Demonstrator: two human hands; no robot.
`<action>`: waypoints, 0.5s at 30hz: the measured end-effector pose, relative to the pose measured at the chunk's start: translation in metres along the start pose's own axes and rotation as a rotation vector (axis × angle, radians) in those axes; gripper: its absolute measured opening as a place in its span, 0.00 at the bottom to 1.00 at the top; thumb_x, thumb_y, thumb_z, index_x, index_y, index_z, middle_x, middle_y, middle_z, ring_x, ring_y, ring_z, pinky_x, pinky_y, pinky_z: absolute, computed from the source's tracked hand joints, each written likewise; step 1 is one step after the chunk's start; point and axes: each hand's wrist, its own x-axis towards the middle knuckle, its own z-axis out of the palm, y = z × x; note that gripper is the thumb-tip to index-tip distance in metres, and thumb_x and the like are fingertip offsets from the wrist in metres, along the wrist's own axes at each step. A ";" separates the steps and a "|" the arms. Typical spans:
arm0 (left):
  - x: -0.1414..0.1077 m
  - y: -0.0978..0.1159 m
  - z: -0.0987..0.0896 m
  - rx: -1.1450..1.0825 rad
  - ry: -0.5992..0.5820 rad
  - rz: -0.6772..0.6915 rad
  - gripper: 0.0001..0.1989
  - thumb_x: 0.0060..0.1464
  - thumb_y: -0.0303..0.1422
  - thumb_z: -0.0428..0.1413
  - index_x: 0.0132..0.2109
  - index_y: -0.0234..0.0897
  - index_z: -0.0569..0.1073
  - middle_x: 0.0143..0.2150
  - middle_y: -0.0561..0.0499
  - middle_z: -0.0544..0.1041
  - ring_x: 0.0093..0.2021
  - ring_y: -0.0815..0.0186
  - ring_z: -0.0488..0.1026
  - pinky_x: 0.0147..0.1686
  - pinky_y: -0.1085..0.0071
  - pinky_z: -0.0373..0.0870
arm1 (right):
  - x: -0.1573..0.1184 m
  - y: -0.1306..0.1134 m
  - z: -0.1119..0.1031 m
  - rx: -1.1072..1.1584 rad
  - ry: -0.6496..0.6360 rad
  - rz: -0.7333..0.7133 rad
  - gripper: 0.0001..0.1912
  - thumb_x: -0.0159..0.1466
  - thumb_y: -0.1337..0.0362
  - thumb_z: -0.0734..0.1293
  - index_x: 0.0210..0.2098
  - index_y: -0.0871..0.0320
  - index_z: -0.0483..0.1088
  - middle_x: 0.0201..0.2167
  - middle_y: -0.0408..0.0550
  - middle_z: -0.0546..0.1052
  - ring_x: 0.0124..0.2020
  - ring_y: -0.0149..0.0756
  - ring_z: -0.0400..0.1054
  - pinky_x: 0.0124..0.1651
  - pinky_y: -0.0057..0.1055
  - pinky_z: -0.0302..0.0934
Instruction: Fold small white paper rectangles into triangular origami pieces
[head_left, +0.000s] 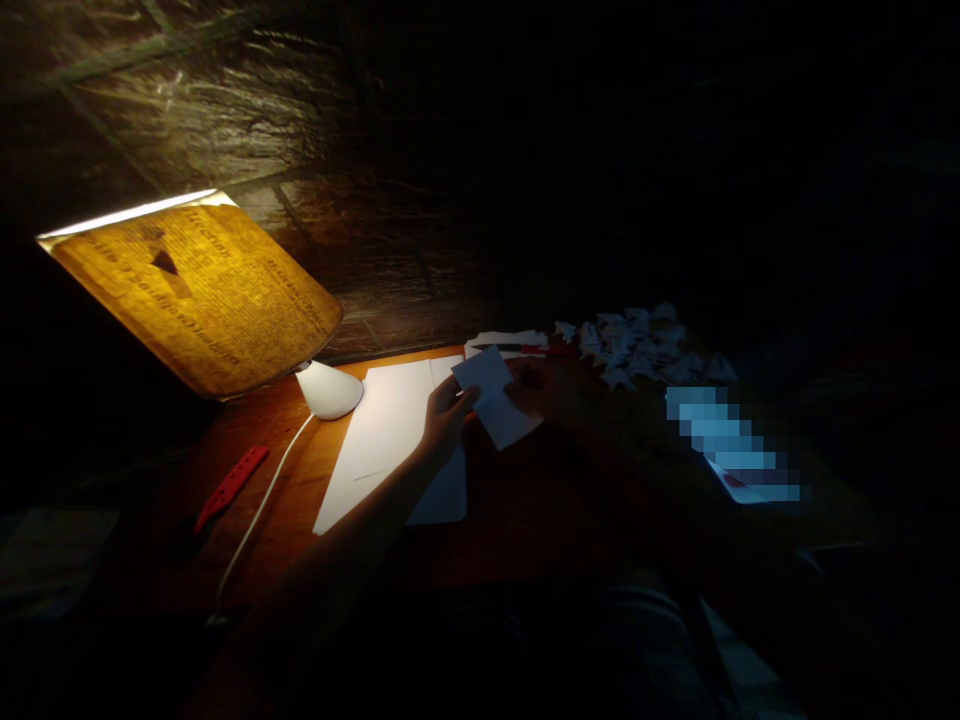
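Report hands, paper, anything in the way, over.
Left hand and right hand holding small paper above table. Nothing visibly blocking it. Pile of folded paper beyond right hand.

The place looks like a home, at a desk-like spot in a dark room. A brown wooden table (315,450) stands against a wall of large, rough, stone-like tiles (255,100). Warm light comes from a household-style lamp with a yellow shade printed like old newspaper (202,290) and a rounded white base (334,392), its thin white cord (262,508) trailing across the tabletop. Darkness hides much of the room.
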 end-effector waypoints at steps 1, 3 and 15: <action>-0.001 0.001 0.000 0.005 0.001 0.001 0.27 0.45 0.48 0.73 0.47 0.35 0.80 0.43 0.45 0.84 0.43 0.58 0.82 0.46 0.65 0.78 | 0.000 0.000 0.000 -0.032 0.017 -0.018 0.12 0.53 0.59 0.74 0.34 0.55 0.72 0.35 0.46 0.80 0.37 0.38 0.74 0.41 0.34 0.69; -0.002 0.004 0.001 0.017 0.004 -0.002 0.26 0.46 0.47 0.73 0.47 0.35 0.80 0.42 0.46 0.84 0.43 0.59 0.82 0.45 0.66 0.78 | 0.000 -0.002 0.000 -0.103 0.037 -0.046 0.11 0.53 0.62 0.74 0.34 0.55 0.71 0.37 0.47 0.81 0.38 0.40 0.75 0.44 0.36 0.69; -0.004 0.006 0.005 0.178 -0.080 -0.006 0.25 0.49 0.53 0.69 0.38 0.34 0.78 0.31 0.49 0.79 0.34 0.61 0.77 0.35 0.70 0.73 | -0.005 -0.011 -0.001 -0.259 0.018 -0.057 0.08 0.61 0.65 0.71 0.40 0.60 0.78 0.39 0.54 0.84 0.38 0.42 0.77 0.43 0.36 0.69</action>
